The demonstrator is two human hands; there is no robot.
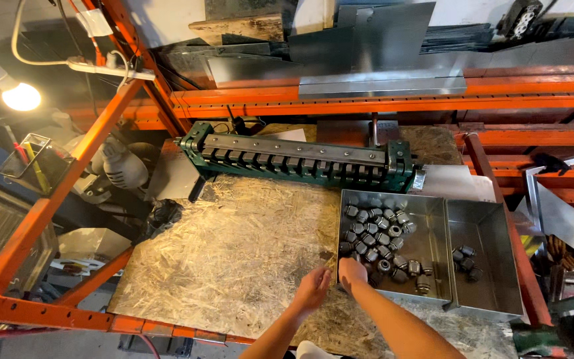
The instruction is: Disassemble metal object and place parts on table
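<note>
On the chipboard bench top (234, 246), seen from the head camera, two metal trays stand side by side at the right. Both hands sit at the near left corner of the bigger tray (433, 219). That tray holds a heap of small dark metal nuts (380, 239), spread from its far left corner down toward the near edge. The closest nuts lie just beside the right hand (352, 272), which rests over the tray's corner rim with its fingers curled down; whether it grips a nut cannot be told, as the fingertips are hidden. The left hand (313, 289) is just outside the tray, above the bench top, with fingers loosely bent and thumb apart, holding nothing that shows. The two hands are close together but not touching.

The smaller tray (493, 233) touches the bigger one on its right side and holds only a few nuts (466, 256) in a small cluster near its left wall.

Behind the trays, a long green bending machine (300, 159) lies across the bench. Orange rack beams (380, 100) frame the bench, and a lit bulb (21, 96) glows at the far left.
</note>
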